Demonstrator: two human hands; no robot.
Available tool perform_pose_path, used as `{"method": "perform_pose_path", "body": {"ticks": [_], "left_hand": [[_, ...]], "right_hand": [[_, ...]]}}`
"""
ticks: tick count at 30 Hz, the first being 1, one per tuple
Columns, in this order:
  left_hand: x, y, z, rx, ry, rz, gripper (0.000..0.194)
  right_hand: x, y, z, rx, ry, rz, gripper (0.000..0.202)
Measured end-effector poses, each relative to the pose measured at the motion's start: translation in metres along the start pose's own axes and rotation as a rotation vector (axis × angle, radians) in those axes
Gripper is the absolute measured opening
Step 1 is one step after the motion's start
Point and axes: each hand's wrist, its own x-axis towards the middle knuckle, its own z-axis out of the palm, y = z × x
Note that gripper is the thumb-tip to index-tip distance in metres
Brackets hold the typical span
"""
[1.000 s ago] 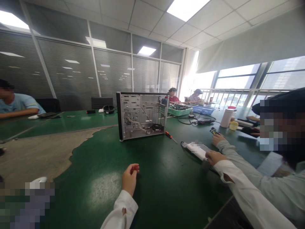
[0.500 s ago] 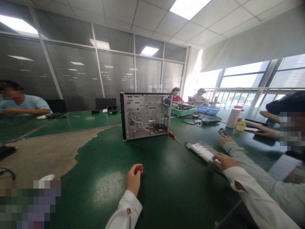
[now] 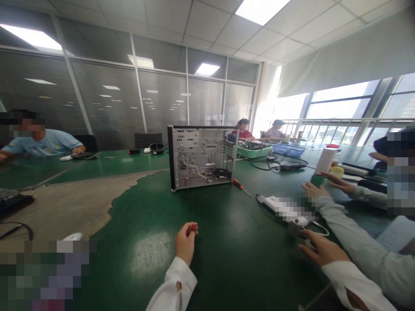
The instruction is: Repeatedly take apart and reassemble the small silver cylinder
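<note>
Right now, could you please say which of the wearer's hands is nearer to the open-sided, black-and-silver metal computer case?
Left. The left hand is in front of the computer case, apart from it; the right hand is farther away, off to the right.

Computer case (image 3: pixel 205 157) on table (image 3: pixel 227 250), screwdriver (image 3: pixel 240 186) just to its right, baskets (image 3: pixel 255 153) farther back, also right.

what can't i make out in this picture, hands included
All in the head view:
- What the right hand touches: its fingers hide most of a pale thing.
- Whether the left hand holds anything small: its own curl hides the palm.
- Part of the white strip: covered by pixelation.
- What exactly lies in the green basket: too small.
- The dark thing: cut off by the left edge.
</note>
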Motion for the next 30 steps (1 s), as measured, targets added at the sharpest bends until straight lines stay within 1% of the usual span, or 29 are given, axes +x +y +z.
{"method": "perform_pose_path", "body": {"ticks": [2,5,9,12,14,15,17,19,21,25,30], "left_hand": [[0.000,0.000,0.000,0.002,-0.003,0.002,0.022],[0.000,-0.001,0.000,-0.011,0.002,0.002,0.023],[0.002,-0.002,-0.002,-0.050,0.035,-0.009,0.023],[0.005,-0.002,-0.005,-0.085,0.049,-0.006,0.022],[0.008,-0.002,-0.009,-0.094,0.057,0.008,0.023],[0.009,-0.002,-0.011,-0.089,0.061,0.019,0.024],[0.012,-0.003,-0.015,-0.067,0.062,0.048,0.028],[0.014,-0.005,-0.018,-0.026,0.050,0.079,0.034],[0.016,-0.008,-0.020,0.029,0.037,0.111,0.037],[0.015,-0.010,-0.017,0.154,0.035,0.180,0.035],[0.012,-0.011,-0.012,0.348,0.067,0.219,0.035]], "right_hand": [[-0.008,-0.039,-0.001,0.149,-0.004,-0.113,0.034],[-0.014,-0.111,-0.003,0.377,-0.026,-0.310,0.038],[-0.006,-0.205,0.000,0.616,-0.096,-0.505,0.042],[0.008,-0.260,0.008,0.764,-0.125,-0.569,0.049],[0.017,-0.286,0.018,0.854,-0.134,-0.580,0.053],[0.021,-0.295,0.024,0.890,-0.133,-0.585,0.055],[0.027,-0.306,0.036,0.936,-0.146,-0.618,0.062],[0.030,-0.307,0.045,0.970,-0.181,-0.646,0.070],[0.031,-0.304,0.049,1.012,-0.225,-0.641,0.074],[0.033,-0.298,0.048,1.082,-0.261,-0.600,0.068],[0.032,-0.299,0.044,1.076,-0.242,-0.674,0.067]]}}
